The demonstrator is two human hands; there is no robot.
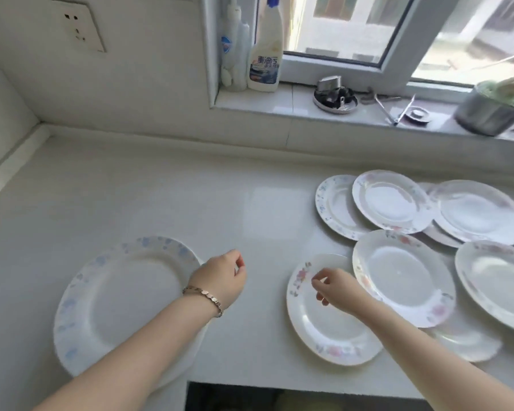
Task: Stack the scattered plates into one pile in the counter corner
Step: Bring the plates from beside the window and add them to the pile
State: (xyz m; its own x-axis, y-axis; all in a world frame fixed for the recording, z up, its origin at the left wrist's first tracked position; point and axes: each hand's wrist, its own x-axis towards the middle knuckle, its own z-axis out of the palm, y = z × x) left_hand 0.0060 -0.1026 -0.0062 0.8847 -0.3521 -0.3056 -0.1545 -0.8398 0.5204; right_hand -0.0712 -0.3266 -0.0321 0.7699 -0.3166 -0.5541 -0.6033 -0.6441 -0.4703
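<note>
Left forearm: crosses the near right part of the blue-flowered plate (pixel 122 295), with a bracelet (pixel 204 295) at the wrist.
Blue-flowered plate: lies flat at the near left of the counter (pixel 190 188), well short of the counter corner (pixel 42 132).
Left hand (pixel 220 280): just past that plate's right rim, fingers loosely curled with nothing in them; the plate lies to its left and behind the wrist.
Right hand (pixel 337 287): over the upper left of a pink-flowered plate (pixel 324 330), fingers bent downward and thumb close to forefinger, with nothing visibly pinched; I cannot tell whether the fingertips touch the plate.
Pink-flowered plate: flat near the counter's front edge, directly under and in front of the right hand.
Overlapping plate (pixel 404 277): just right of the right hand, its rim lying over the pink-flowered plate's right side.
Half-hidden plate (pixel 463 342): beneath the overlapping plate, behind the right forearm.
Right-edge plate (pixel 499 283): beside the overlapping plate, cut off by the frame.
Far plates: a blue-dotted plate (pixel 333 206), a pale pink plate (pixel 392 200) resting on it, and another plate (pixel 481 212) to the right, all overlapping.
Windowsill (pixel 279 105): holds a spray bottle (pixel 264 54), a round metal dish (pixel 336 97) and a steel pot (pixel 490 111).
Wall: a socket (pixel 77 28) above the corner.
</note>
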